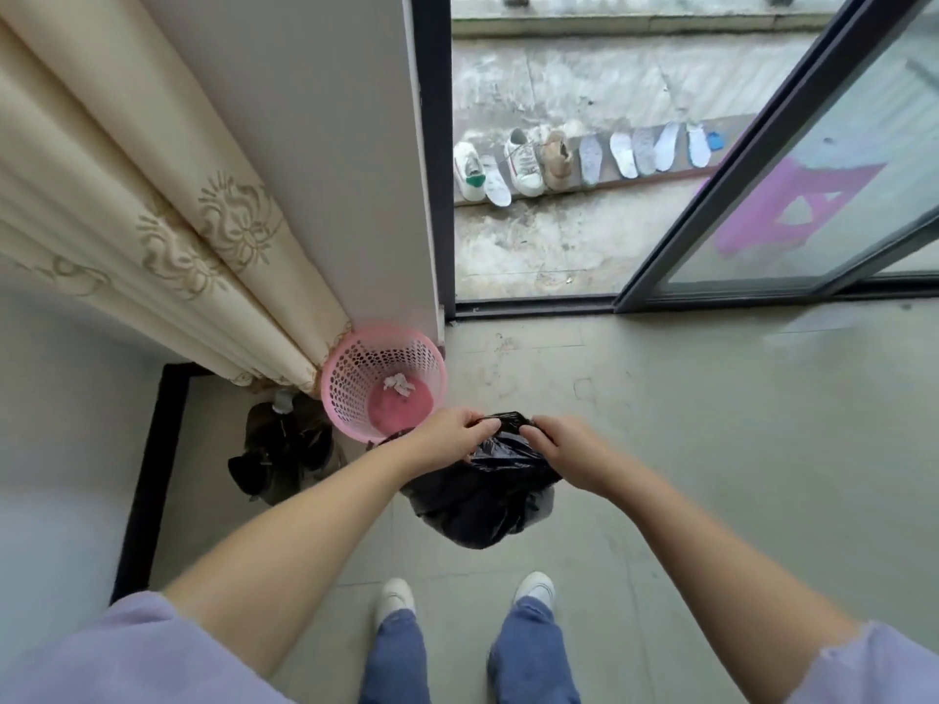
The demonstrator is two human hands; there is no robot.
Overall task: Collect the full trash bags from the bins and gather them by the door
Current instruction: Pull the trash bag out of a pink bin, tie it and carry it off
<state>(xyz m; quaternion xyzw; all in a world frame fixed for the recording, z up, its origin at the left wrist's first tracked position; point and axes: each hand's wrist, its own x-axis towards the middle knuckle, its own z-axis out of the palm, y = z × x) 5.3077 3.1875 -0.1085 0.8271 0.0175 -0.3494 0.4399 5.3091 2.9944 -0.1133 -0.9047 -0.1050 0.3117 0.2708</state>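
Both hands pinched the neck of the black trash bag, left hand and right hand close together, the bag hanging just beside the pink bin near the open sliding door. Tying it well probably called for a firm grip on the gathered plastic, twisted tight before knotting, so nothing spilled on the floor.

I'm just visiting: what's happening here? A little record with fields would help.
left hand: left hand grips the bag's top
right hand: right hand grips the bag's top
bag: black trash bag, out of the bin, beside it
bin: pink perforated bin, a crumpled tissue inside
door: sliding glass door, open
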